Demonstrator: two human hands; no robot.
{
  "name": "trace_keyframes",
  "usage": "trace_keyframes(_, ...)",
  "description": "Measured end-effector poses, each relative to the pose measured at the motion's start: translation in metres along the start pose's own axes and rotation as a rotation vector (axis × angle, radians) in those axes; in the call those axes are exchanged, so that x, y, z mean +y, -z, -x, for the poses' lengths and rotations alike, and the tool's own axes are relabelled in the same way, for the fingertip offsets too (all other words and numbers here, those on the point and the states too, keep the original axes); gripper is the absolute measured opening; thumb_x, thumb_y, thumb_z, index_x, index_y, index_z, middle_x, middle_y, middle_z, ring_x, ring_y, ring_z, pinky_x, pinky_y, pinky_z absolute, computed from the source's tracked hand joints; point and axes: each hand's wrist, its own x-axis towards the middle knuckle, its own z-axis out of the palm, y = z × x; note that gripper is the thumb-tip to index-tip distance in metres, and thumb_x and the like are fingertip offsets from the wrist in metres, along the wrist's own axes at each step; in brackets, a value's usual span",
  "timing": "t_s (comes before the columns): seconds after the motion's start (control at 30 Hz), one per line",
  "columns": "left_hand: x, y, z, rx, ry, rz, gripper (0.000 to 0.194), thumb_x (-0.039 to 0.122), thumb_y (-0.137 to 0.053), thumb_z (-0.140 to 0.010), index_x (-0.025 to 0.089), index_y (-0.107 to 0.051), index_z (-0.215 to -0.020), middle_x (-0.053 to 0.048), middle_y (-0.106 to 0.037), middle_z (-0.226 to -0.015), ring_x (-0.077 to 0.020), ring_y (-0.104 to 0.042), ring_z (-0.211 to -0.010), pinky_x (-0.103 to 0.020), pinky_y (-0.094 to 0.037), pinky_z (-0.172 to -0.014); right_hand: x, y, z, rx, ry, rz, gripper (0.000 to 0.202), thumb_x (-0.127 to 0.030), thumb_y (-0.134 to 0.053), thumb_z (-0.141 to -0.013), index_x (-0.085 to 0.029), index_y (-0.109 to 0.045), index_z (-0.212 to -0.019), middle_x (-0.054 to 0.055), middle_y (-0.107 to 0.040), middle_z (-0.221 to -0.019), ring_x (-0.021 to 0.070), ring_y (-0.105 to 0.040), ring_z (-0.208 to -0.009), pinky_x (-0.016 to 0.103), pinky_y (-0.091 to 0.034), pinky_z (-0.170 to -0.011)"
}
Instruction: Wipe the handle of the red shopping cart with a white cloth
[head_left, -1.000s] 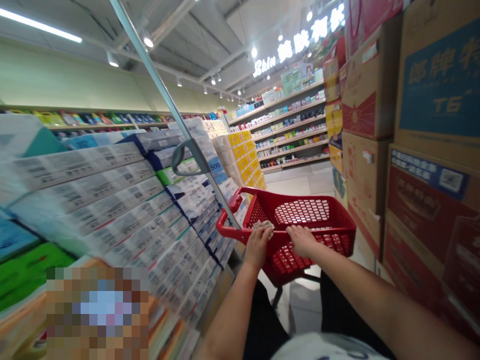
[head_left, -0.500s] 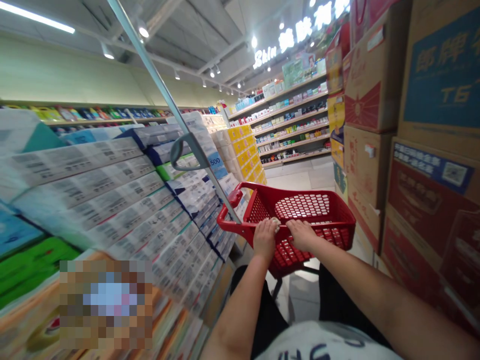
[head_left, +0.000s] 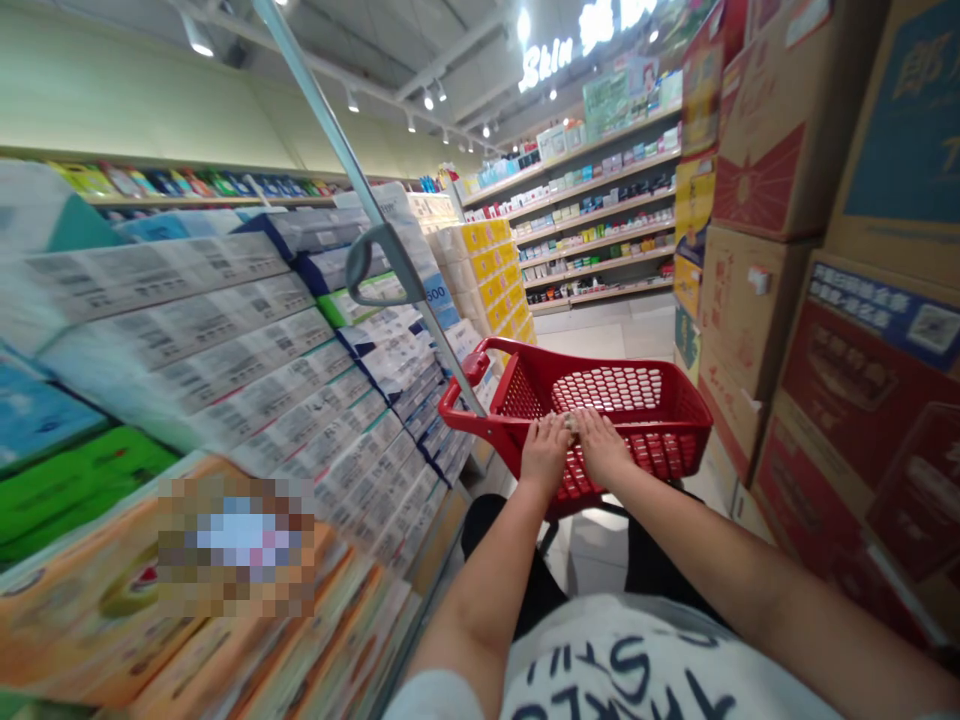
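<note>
Red cart (head_left: 517, 398) stands ahead, stacked cartons (head_left: 757, 300) to its right. Left hand (head_left: 546, 450) and right hand (head_left: 602, 450) lie side by side, fingers over its near rim (head_left: 649, 429); firm or loose grip, cannot tell. Crumpled cloth (head_left: 571, 422), mostly hidden, sits between them at the rim. Judgement: cart stiff, smooth, light if pushed; best hold, the handle (head_left: 475, 366) at left. Cloth soft, weightless, not fragile; pinch or bunch anywhere.
</note>
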Motion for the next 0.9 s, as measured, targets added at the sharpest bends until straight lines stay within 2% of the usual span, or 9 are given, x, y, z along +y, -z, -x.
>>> trace_keyframes(0.13, -0.005, 0.003, 0.001, 0.02, 0.173, -0.015, 0.039, 0.009, -0.038, -0.091, 0.016, -0.053, -0.126, -0.011, -0.053, -0.136, -0.0257, -0.04, -0.133, -0.053, -0.024, -0.113, 0.004, 0.002, -0.005, -0.052, -0.006, -0.029, 0.077, -0.009, -0.032, -0.08, -0.008, -0.003, -0.152, 0.012, -0.017, -0.157, 0.0223, -0.008, -0.145, 0.043, -0.013, -0.117)
trace_keyframes(0.3, 0.002, -0.004, 0.002, -0.005, 0.037, -0.006, 0.033, 0.015, -0.04, -0.093, 0.016, -0.054, -0.123, -0.009, -0.05, -0.139, -0.0254, -0.034, -0.136, -0.047, -0.028, -0.112, 0.006, -0.003, -0.009, -0.048, -0.033, 0.01, 0.072, -0.011, -0.032, -0.083, -0.009, -0.01, -0.151, 0.011, -0.017, -0.157, 0.0218, -0.01, -0.145, 0.042, -0.014, -0.117)
trace_keyframes(0.43, -0.003, -0.007, 0.01, 0.041, 0.156, -0.033, 0.031, 0.016, -0.04, -0.094, 0.017, -0.055, -0.121, -0.01, -0.053, -0.134, -0.0246, -0.037, -0.133, -0.047, -0.027, -0.112, 0.009, -0.004, -0.006, -0.054, 0.01, 0.014, 0.07, -0.011, -0.031, -0.082, -0.005, -0.015, -0.15, 0.013, -0.017, -0.157, 0.0221, -0.011, -0.144, 0.041, -0.014, -0.117)
trace_keyframes(0.5, -0.006, -0.008, 0.016, 0.033, 0.095, -0.041, 0.029, 0.015, -0.043, -0.093, 0.017, -0.056, -0.119, -0.012, -0.052, -0.133, -0.0247, -0.036, -0.133, -0.046, -0.029, -0.111, 0.009, -0.003, -0.004, -0.043, 0.009, 0.01, 0.071, -0.011, -0.033, -0.081, -0.004, -0.014, -0.15, 0.014, -0.017, -0.157, 0.0231, -0.01, -0.145, 0.041, -0.013, -0.117)
trace_keyframes(0.6, -0.007, -0.01, 0.024, -0.028, -0.139, -0.035, 0.028, 0.017, -0.044, -0.093, 0.018, -0.056, -0.119, -0.011, -0.052, -0.133, -0.0227, -0.039, -0.132, -0.04, -0.034, -0.106, 0.007, -0.001, -0.003, -0.04, -0.009, 0.018, 0.072, -0.013, -0.034, -0.082, -0.005, -0.013, -0.15, 0.014, -0.017, -0.156, 0.0238, -0.012, -0.144, 0.041, -0.013, -0.116)
trace_keyframes(0.63, -0.006, -0.01, 0.024, -0.043, -0.134, -0.041, 0.027, 0.017, -0.044, -0.094, 0.018, -0.056, -0.118, -0.011, -0.052, -0.132, -0.0225, -0.042, -0.128, -0.039, -0.037, -0.104, 0.007, -0.001, -0.003, -0.048, -0.008, 0.022, 0.072, -0.013, -0.035, -0.082, -0.005, -0.013, -0.15, 0.014, -0.018, -0.156, 0.0236, -0.012, -0.144, 0.041, -0.013, -0.116)
trace_keyframes(0.73, -0.004, -0.009, 0.021, -0.085, 0.043, -0.076, 0.026, 0.016, -0.043, -0.093, 0.016, -0.057, -0.114, -0.012, -0.055, -0.127, -0.0235, -0.052, -0.112, -0.038, -0.042, -0.094, 0.006, 0.0, -0.004, -0.063, 0.005, 0.025, 0.075, -0.012, -0.035, -0.081, -0.006, -0.01, -0.151, 0.014, -0.018, -0.156, 0.0229, -0.012, -0.144, 0.041, -0.014, -0.116)
trace_keyframes(0.77, -0.002, -0.008, 0.018, -0.106, 0.05, -0.078, 0.025, 0.016, -0.043, -0.093, 0.016, -0.057, -0.113, -0.012, -0.056, -0.125, -0.0234, -0.054, -0.107, -0.038, -0.043, -0.091, 0.006, 0.001, -0.004, -0.061, 0.006, 0.026, 0.076, -0.012, -0.036, -0.081, -0.007, -0.009, -0.151, 0.014, -0.018, -0.156, 0.0229, -0.012, -0.144, 0.041, -0.014, -0.116)
trace_keyframes(0.9, 0.005, -0.009, 0.015, -0.186, -0.105, -0.045, 0.022, 0.018, -0.042, -0.094, 0.017, -0.057, -0.108, -0.011, -0.059, -0.113, -0.0227, -0.055, -0.099, -0.035, -0.045, -0.082, 0.007, 0.004, -0.004, -0.065, 0.002, 0.047, 0.072, -0.013, -0.035, -0.082, -0.006, -0.013, -0.151, 0.015, -0.019, -0.156, 0.0234, -0.014, -0.144, 0.04, -0.015, -0.116)
